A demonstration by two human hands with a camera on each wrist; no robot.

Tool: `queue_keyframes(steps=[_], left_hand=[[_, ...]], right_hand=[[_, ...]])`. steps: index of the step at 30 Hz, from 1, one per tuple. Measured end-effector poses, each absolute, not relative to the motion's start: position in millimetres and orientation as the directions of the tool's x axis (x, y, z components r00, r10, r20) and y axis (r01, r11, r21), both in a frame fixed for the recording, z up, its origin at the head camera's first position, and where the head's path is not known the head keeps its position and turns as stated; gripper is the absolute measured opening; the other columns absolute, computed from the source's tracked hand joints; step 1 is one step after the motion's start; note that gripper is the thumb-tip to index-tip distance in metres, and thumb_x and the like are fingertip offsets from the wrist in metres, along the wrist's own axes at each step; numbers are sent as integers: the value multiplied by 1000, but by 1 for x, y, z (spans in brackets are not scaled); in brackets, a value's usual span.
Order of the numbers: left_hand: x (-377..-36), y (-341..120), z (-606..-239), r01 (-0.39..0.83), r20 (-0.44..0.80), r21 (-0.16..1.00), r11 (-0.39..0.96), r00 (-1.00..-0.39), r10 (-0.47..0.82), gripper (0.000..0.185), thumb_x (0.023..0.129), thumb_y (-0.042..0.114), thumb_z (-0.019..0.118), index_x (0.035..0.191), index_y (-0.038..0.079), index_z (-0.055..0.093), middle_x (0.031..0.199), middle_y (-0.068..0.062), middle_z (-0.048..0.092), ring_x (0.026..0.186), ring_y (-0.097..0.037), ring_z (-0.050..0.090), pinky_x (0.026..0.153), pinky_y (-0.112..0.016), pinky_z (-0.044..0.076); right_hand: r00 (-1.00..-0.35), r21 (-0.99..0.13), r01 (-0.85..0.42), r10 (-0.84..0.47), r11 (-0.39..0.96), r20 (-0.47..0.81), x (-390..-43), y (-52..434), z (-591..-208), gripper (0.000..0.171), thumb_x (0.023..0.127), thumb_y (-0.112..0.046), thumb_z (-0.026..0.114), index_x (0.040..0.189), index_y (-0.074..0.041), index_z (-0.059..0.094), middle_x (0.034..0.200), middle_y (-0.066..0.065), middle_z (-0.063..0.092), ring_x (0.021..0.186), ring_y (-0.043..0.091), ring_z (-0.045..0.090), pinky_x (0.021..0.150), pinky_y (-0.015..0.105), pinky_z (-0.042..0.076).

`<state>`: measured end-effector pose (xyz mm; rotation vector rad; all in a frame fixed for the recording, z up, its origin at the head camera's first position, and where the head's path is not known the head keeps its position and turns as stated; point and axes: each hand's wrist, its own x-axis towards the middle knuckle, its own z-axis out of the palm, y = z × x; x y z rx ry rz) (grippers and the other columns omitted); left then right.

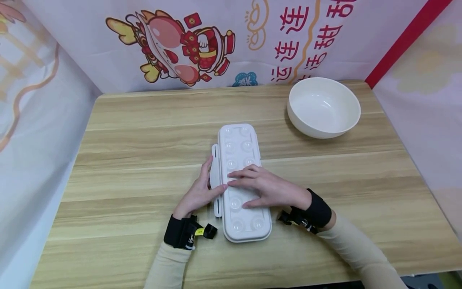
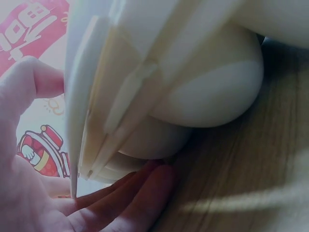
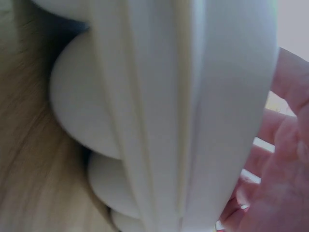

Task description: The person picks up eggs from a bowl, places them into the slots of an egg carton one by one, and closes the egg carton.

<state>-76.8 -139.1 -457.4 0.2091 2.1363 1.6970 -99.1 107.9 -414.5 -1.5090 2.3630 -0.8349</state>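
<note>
We have the long white plastic ice-ball mould with its domed lid [image 1: 242, 180] lying lengthwise in the middle of the pale wood-grain worktop [image 1: 126, 160], its near end toward us. Our right hand [image 1: 265, 188] rests flat across the lid, fingers straight and pressing, not curled around anything. Our left hand [image 1: 197, 192] sits against the mould's left edge, thumb up beside the side flange [image 1: 215, 172] and fingertips [image 2: 145, 186] tucked low under the rim, so it pinches that edge lightly.

To do this well, we judge that the right palm should keep the tray pinned so it cannot skid on the smooth worktop, while the left works along the seam gradually rather than prying at one spot, since thin plastic tabs can bend or snap.

The mould is matte, slightly translucent and rigid, with two rows of round bumps on top; the wrist views show smooth half-spheres bulging beneath a stack of thin ribbed layers. A glossy, deep cream-white round bowl [image 1: 323, 106] stands well apart at the far right. Printed fabric panels [image 1: 216, 40] with a cartoon figure and red characters wall the space.
</note>
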Motion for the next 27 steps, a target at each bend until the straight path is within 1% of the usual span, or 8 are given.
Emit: queue_keyframes(steps=[3,6,10,15,18,21,24,27], left_hand=[[-77,-139,-457,-104,-214,944,314,-915,342,96,90,22,68,155,15,-3,158,-18,9,137,-34,30,110,-46,29],[-77,-139,-458,-90,-209,938,334,-917,339,95,91,23,67,155,13,-2,157,-21,9,139,-35,24,112,-47,24],[-78,-139,-459,-96,-218,935,341,-914,341,93,92,21,66,155,12,-3,154,-26,15,131,-39,38,105,-48,36],[-80,-136,-458,-133,-253,933,334,-903,347,92,93,15,64,154,9,-4,150,-32,23,118,-43,51,90,-46,50],[-80,-136,-458,-151,-263,936,317,-900,347,92,92,15,64,155,11,-3,143,-34,33,112,-40,55,84,-42,53],[-78,-136,-452,-155,-260,941,301,-901,348,91,92,17,65,155,14,-1,137,-34,41,110,-39,57,80,-39,54],[-73,-134,-434,-168,-273,938,303,-897,347,90,93,16,64,155,12,-1,133,-34,45,110,-39,57,78,-38,55],[-72,-132,-425,-192,-300,929,317,-891,340,88,93,12,63,155,8,1,128,-35,49,108,-39,58,75,-38,55]], right_hand=[[-475,-586,-746,-869,315,138,-97,111,-417,53,85,-28,75,132,-10,58,142,8,48,123,24,41,101,40,38],[-503,-611,-734,-842,296,195,-94,115,-421,46,85,-25,76,126,-10,62,137,9,51,123,26,40,102,42,36],[-551,-654,-708,-788,266,275,-93,122,-427,44,82,-22,78,123,-10,63,134,11,51,126,29,37,104,46,33],[-673,-724,-617,-683,308,284,-94,138,-433,64,79,-19,81,135,-8,52,143,14,40,132,30,32,105,51,31],[-764,-807,-503,-596,310,247,-95,146,-439,79,77,-13,82,144,-6,40,147,15,34,134,31,31,105,52,33],[-837,-906,-339,-522,253,167,-96,151,-443,88,78,-4,79,150,-7,28,151,14,26,135,35,29,104,53,36],[-869,-974,-162,-490,156,66,-97,153,-447,93,81,-1,76,153,-12,18,155,13,17,136,39,27,102,51,39],[-870,-997,-23,-492,74,-16,-96,153,-449,97,84,-4,75,155,-17,11,157,14,12,136,39,29,100,48,42]])
